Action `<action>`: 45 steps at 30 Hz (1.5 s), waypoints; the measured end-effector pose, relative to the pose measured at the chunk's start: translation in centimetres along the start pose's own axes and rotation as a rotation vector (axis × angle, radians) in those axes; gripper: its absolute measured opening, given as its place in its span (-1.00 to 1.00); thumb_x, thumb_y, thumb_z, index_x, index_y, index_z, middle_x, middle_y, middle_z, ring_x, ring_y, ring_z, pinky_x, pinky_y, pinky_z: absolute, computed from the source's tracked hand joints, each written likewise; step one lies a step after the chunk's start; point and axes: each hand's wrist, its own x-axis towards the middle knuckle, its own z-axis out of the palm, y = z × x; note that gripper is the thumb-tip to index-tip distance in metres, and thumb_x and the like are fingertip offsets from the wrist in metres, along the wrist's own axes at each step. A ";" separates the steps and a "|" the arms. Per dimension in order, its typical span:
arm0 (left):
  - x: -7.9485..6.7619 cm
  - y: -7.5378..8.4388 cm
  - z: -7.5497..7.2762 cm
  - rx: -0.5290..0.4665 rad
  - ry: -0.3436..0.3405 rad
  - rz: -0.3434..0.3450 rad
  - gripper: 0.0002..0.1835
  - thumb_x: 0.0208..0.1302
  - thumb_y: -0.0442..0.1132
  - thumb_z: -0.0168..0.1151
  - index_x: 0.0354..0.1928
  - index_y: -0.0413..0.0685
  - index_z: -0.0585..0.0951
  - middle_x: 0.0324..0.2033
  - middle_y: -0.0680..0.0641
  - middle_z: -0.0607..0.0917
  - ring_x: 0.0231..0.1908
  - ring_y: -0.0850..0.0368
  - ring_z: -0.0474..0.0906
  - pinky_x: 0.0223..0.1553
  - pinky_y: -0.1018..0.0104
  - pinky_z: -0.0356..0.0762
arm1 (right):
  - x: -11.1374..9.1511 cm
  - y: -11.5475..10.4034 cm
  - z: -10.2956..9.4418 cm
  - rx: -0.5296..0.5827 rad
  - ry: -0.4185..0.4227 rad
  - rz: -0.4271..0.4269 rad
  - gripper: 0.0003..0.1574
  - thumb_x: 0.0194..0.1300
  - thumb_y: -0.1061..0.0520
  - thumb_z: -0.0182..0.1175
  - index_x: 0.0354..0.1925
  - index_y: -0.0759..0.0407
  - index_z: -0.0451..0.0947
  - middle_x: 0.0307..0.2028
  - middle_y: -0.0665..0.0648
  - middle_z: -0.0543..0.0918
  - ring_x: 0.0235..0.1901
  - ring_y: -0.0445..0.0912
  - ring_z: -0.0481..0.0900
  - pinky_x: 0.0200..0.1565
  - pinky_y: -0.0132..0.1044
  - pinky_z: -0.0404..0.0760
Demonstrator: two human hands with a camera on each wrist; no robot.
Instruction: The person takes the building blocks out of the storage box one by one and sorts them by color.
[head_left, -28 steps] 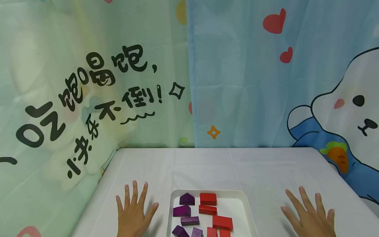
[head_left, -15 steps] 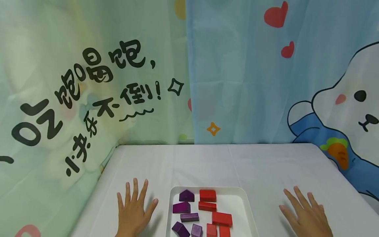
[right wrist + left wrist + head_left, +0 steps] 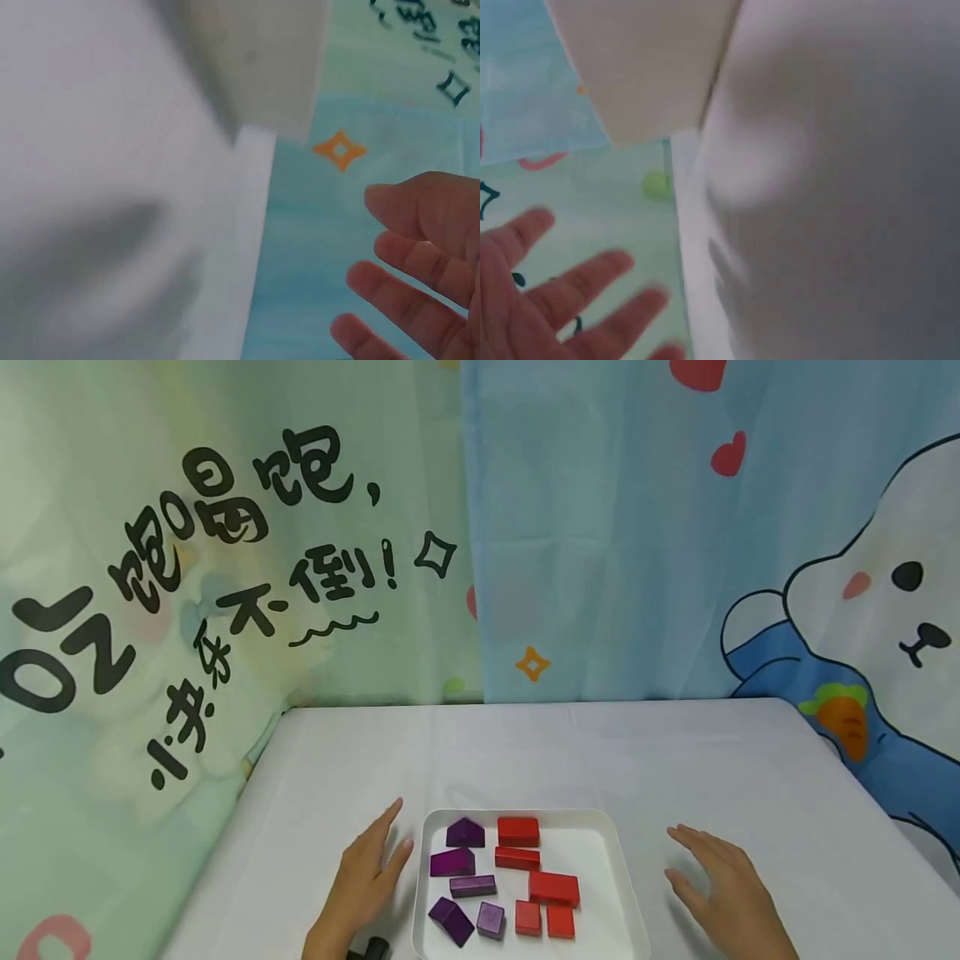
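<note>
A person's left hand [image 3: 358, 885] and right hand [image 3: 723, 893] flank a white tray [image 3: 611, 868] on a white-covered bench [image 3: 360, 752]. The left hand is spread wide beside the tray's left edge, its thumb apart from the fingers and near the rim; its fingers blur in the left wrist view. The right hand, set farther from the tray on its right, is also wide, thumb apart and fingers gently bent.

Ten blocks lie inside the tray. Down its left side run five purple ones: a peaked block [image 3: 465, 833] by the tray's far edge, a second peaked block [image 3: 453, 862], a slim bar [image 3: 472, 886], a tilted dark block [image 3: 452, 921] and a small paler block [image 3: 491, 920]. Through the tray's middle come five red ones: a far block [image 3: 518, 832], a narrow red bar [image 3: 517, 857], a longer block [image 3: 553, 888] and, toward the tray's near side, a small red pair [image 3: 528, 917]. Behind the tray, beyond the bench, hang green cloth [image 3: 420, 668] with black lettering and blue cloth [image 3: 600, 610] bearing a white cartoon animal [image 3: 862, 631].
</note>
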 end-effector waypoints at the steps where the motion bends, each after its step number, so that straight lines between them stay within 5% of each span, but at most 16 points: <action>1: 0.2 0.0 0.2 -0.053 -0.024 0.000 -0.37 0.64 -0.02 0.15 0.61 -0.10 0.40 0.50 -0.35 0.47 0.48 -0.50 0.35 0.45 -0.53 0.25 | -0.1 -0.5 0.1 0.023 0.015 -0.013 -0.32 0.25 0.29 0.53 0.30 0.42 0.60 0.25 0.51 0.64 0.23 0.48 0.50 0.15 0.54 0.53; 8: 1.3 -0.3 1.3 -0.244 -0.064 0.021 -0.50 0.60 -0.17 0.19 0.47 -0.17 0.53 0.49 -0.44 0.44 0.40 -0.52 0.44 0.35 -0.46 0.45 | 0.8 -4.4 0.6 0.057 -0.040 -0.032 -0.31 0.29 0.23 0.53 0.35 0.27 0.63 0.24 0.37 0.69 0.25 0.37 0.59 0.16 0.41 0.64; 13: 1.8 -0.4 1.8 -0.367 -0.077 0.050 -0.54 0.46 -0.39 0.26 0.37 -0.24 0.59 0.46 -0.47 0.47 0.26 -0.48 0.60 0.20 -0.22 0.69 | 1.5 -6.0 1.2 0.091 -0.067 -0.109 -0.33 0.22 0.25 0.57 0.29 0.27 0.67 0.17 0.30 0.75 0.18 0.31 0.68 0.13 0.30 0.71; 22: 1.7 -0.3 2.3 -0.429 -0.089 0.062 -0.52 0.31 -0.56 0.29 0.29 -0.36 0.65 0.41 -0.44 0.53 0.15 -0.36 0.70 0.26 -0.02 0.68 | 2.5 -7.4 2.9 0.218 -0.337 -0.147 -0.40 0.26 0.19 0.56 0.24 0.26 0.69 0.15 0.23 0.76 -0.01 0.15 0.77 0.05 0.12 0.79; 28: 1.2 -0.5 2.6 -0.438 -0.112 0.052 -0.47 0.31 -0.56 0.30 0.34 -0.41 0.60 0.43 -0.46 0.51 0.14 -0.37 0.71 0.28 0.07 0.67 | 2.5 -7.2 3.9 0.239 -0.425 -0.201 -0.50 0.25 0.25 0.56 0.14 0.31 0.72 0.03 0.18 0.79 -0.09 0.04 0.75 -0.03 -0.12 0.82; 34: 0.5 -0.5 2.7 -0.466 -0.119 0.017 -0.44 0.31 -0.56 0.30 0.37 -0.38 0.58 0.45 -0.44 0.49 0.18 -0.37 0.70 0.33 0.06 0.62 | 1.8 -7.1 3.5 0.285 -0.409 -0.205 -0.57 0.27 0.26 0.54 0.10 0.31 0.73 -0.01 0.15 0.79 -0.10 0.03 0.77 -0.11 -0.25 0.83; 39: -0.1 -0.7 2.7 -0.476 -0.111 -0.027 -0.43 0.30 -0.55 0.33 0.37 -0.33 0.60 0.44 -0.38 0.52 0.19 -0.32 0.71 0.35 0.05 0.59 | 1.1 -6.6 1.8 0.244 -0.315 -0.269 -0.54 0.23 0.26 0.58 0.09 0.28 0.74 -0.05 0.10 0.79 -0.09 0.02 0.76 -0.15 -0.28 0.84; 45: -0.7 -0.8 2.4 -0.458 -0.101 -0.050 -0.39 0.24 -0.56 0.38 0.38 -0.28 0.61 0.35 -0.33 0.61 0.20 -0.28 0.70 0.37 -0.04 0.58 | 2.1 -5.2 -0.4 0.234 -0.265 -0.283 -0.47 0.19 0.33 0.58 0.13 0.37 0.70 0.01 0.25 0.78 -0.06 0.13 0.78 -0.18 -0.16 0.86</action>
